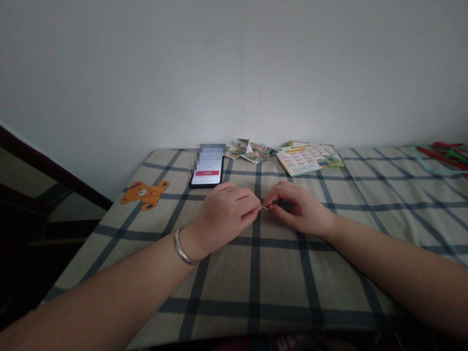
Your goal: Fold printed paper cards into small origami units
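Observation:
My left hand (224, 212) and my right hand (300, 207) rest on a checked cloth (278, 273) and meet fingertip to fingertip. Between them they pinch a tiny pale, folded piece (265, 208); it is too small to name. Both hands have their fingers curled closed. A silver bracelet (183, 248) circles my left wrist.
A lit phone (207, 168) lies just beyond my left hand. Folded colourful paper pieces (248, 150) and printed leaflets (305, 158) lie along the wall. Red and green sticks (444, 155) sit at the far right. A bear print (145, 193) marks the cloth; the surface's left edge drops into darkness.

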Available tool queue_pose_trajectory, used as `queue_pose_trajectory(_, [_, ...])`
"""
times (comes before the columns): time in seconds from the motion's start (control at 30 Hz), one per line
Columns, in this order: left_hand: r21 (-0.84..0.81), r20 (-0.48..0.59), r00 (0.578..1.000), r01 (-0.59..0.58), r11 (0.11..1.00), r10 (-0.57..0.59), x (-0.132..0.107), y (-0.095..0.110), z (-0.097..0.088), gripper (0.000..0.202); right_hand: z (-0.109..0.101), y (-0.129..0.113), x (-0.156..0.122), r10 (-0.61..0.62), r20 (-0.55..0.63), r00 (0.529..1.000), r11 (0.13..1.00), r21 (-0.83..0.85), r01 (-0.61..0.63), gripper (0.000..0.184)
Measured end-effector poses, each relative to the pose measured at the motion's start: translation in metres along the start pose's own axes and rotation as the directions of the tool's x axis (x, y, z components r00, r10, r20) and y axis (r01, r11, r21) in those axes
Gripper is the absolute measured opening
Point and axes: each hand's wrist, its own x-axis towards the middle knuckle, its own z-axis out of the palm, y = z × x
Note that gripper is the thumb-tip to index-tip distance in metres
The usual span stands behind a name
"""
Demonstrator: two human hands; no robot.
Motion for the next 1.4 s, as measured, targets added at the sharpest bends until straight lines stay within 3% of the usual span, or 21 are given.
queue_pose_trajectory(0.37, [-0.076, 0.026, 1.000, -0.001, 0.997, 0.003, 0.000, 0.002, 0.001, 0.014, 0.005, -0.005, 0.000, -0.024, -0.035, 0.999, 0.994, -0.104, 0.020, 0.008])
queue_pose_trajectory(0.7, [-0.050, 0.013, 0.999, -0.036, 0.998, 0.037, -0.001, 0.004, 0.000, 0.011, 0.008, -0.015, 0.000, -0.195, -0.028, 0.980, 0.862, -0.481, 0.157, 0.006])
queue_pose_trajectory(0.97, [-0.047, -0.021, 0.999, -0.026, 0.999, 0.025, 0.000, 0.005, 0.001, 0.011, 0.009, -0.014, 0.001, -0.102, -0.043, 0.994, 0.948, -0.306, 0.084, 0.002])
queue_pose_trajectory(1.17, [-0.065, -0.017, 0.999, -0.035, 0.997, 0.034, -0.001, 0.006, 0.001, 0.008, 0.009, -0.019, 0.001, -0.065, -0.018, 0.998, 0.928, -0.369, 0.054, 0.000])
queue_pose_trajectory(1.4, [-0.089, -0.025, 1.000, 0.000, 0.996, -0.003, 0.001, 0.005, 0.000, 0.010, 0.009, -0.015, 0.002, -0.003, -0.042, 0.999, 0.960, -0.281, -0.009, 0.003])
